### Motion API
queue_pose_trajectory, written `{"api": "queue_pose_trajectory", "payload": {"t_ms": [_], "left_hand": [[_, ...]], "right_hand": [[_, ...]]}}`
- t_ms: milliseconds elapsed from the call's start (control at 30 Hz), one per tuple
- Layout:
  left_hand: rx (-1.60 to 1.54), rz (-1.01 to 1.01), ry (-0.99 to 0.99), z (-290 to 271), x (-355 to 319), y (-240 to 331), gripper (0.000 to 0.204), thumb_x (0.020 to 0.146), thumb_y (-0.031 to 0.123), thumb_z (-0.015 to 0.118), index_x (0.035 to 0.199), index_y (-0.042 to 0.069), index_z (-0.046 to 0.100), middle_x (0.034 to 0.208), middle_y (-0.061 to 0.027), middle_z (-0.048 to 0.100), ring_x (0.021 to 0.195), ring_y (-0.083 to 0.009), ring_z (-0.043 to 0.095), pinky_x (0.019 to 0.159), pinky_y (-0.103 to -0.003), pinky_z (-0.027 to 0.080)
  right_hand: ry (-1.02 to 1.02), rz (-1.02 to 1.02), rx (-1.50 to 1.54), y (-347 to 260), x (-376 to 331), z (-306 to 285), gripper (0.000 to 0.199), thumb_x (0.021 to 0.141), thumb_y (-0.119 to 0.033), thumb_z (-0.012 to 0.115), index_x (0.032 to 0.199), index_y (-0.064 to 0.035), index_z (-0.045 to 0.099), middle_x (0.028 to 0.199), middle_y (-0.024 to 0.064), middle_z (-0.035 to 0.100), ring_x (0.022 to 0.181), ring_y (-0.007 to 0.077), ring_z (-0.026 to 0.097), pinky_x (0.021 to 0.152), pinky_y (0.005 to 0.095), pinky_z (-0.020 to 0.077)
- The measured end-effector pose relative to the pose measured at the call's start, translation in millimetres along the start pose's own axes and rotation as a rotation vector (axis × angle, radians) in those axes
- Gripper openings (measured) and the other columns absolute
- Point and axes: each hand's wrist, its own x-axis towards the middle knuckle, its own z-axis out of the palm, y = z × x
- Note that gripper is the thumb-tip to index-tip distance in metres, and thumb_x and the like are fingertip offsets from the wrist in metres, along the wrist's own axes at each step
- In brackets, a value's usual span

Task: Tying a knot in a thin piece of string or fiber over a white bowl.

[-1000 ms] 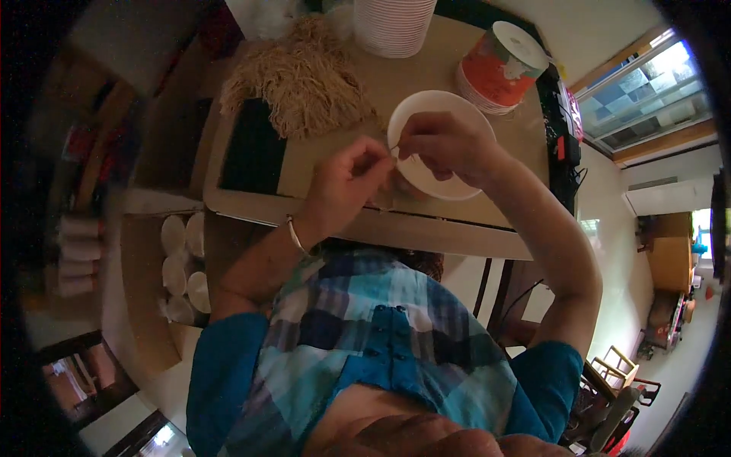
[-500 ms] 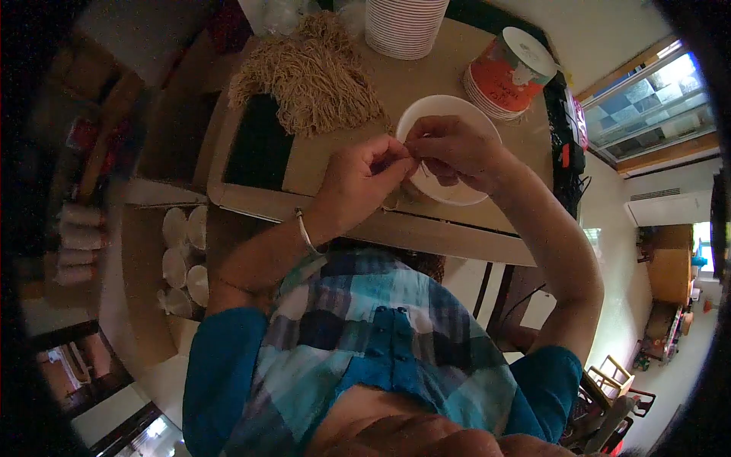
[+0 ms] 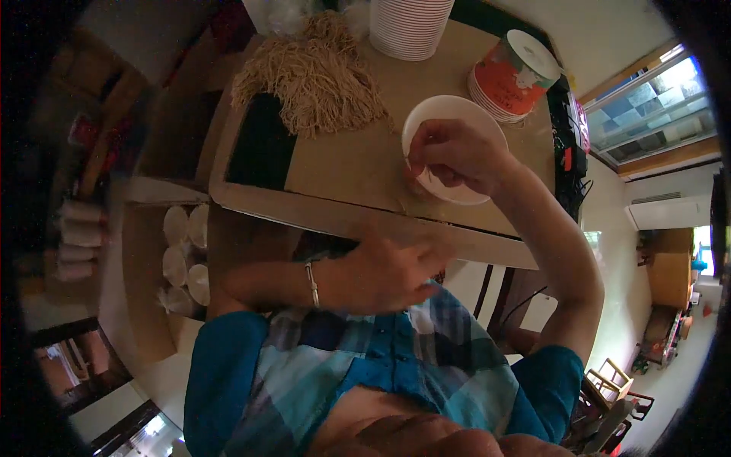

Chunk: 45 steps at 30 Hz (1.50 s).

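Note:
My right hand (image 3: 461, 156) is closed in a pinch above a white paper bucket (image 3: 417, 114). From its fingertips a thin pale strand (image 3: 408, 163) sticks out; its exact kind is too small to make out. My left hand (image 3: 392, 270) is apart from it, between the table's front edge and my body, and its fingers are smeared by motion. A heap of tan strings (image 3: 316, 84) lies on the cardboard-covered tabletop, left of the bucket.
A tall stack of white paper buckets (image 3: 409, 30) stands at the back. Right of it is an upturned stack with an orange-and-green printed bucket (image 3: 514, 80) on top. Below the table's left side stands a cardboard box (image 3: 148, 305) holding several pale round rolls. Dark cables (image 3: 575, 152) run along the right edge.
My left hand has come away from my right hand and moved down toward my body, past the table's front edge. My right hand stays over the bucket, still pinching.

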Motion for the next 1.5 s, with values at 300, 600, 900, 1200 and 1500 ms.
{"api": "queue_pose_trajectory", "payload": {"t_ms": [300,600,900,1200,1500], "left_hand": [[-0.627,-0.539,0.249,1.6,10.5,-73.3,0.024,0.089,0.008,0.060,0.113,0.008,0.058,0.087,-0.0005,0.058,0.070,-0.0074,0.055,0.061,-0.023,0.047],[-0.823,-0.494,0.209,18.5,22.6,-101.8,0.022,0.087,0.007,0.063,0.109,0.005,0.060,0.088,0.0001,0.059,0.075,-0.0074,0.055,0.066,-0.023,0.048],[-0.707,-0.371,0.180,8.0,31.9,-98.2,0.008,0.083,0.006,0.066,0.091,0.002,0.066,0.082,-0.0024,0.059,0.076,-0.0083,0.056,0.067,-0.024,0.047],[-0.768,-0.489,0.200,21.6,28.4,-105.9,0.008,0.083,0.007,0.067,0.089,0.002,0.064,0.079,-0.0006,0.059,0.070,-0.0063,0.055,0.063,-0.022,0.046],[-0.878,-0.545,0.245,27.0,29.2,-102.5,0.010,0.084,0.010,0.067,0.088,0.001,0.064,0.076,0.0022,0.060,0.069,-0.0042,0.053,0.062,-0.021,0.045]], "right_hand": [[-0.049,-0.030,0.070,-1.1,-3.6,-2.9,0.004,0.080,-0.007,0.060,0.084,-0.0053,0.061,0.070,0.0025,0.058,0.052,0.0064,0.042,0.044,0.0202,0.0314],[-0.002,-0.044,0.091,-2.2,-9.2,-2.2,0.007,0.084,-0.008,0.060,0.088,-0.0034,0.058,0.072,0.0040,0.059,0.048,0.0051,0.041,0.041,0.0194,0.0275],[-0.009,-0.054,0.065,0.3,-8.2,-5.2,0.008,0.082,-0.012,0.063,0.088,-0.0074,0.061,0.072,0.0005,0.059,0.052,0.0062,0.044,0.043,0.0206,0.0335],[0.068,-0.020,0.084,3.8,-12.3,-3.5,0.014,0.081,-0.006,0.063,0.095,-0.0048,0.061,0.072,0.0005,0.057,0.052,0.0045,0.042,0.043,0.0191,0.0291],[0.053,0.058,0.035,13.5,-13.8,-9.9,0.011,0.084,-0.009,0.063,0.094,-0.0049,0.061,0.071,0.0008,0.058,0.051,0.0040,0.042,0.043,0.0188,0.0313]]}}
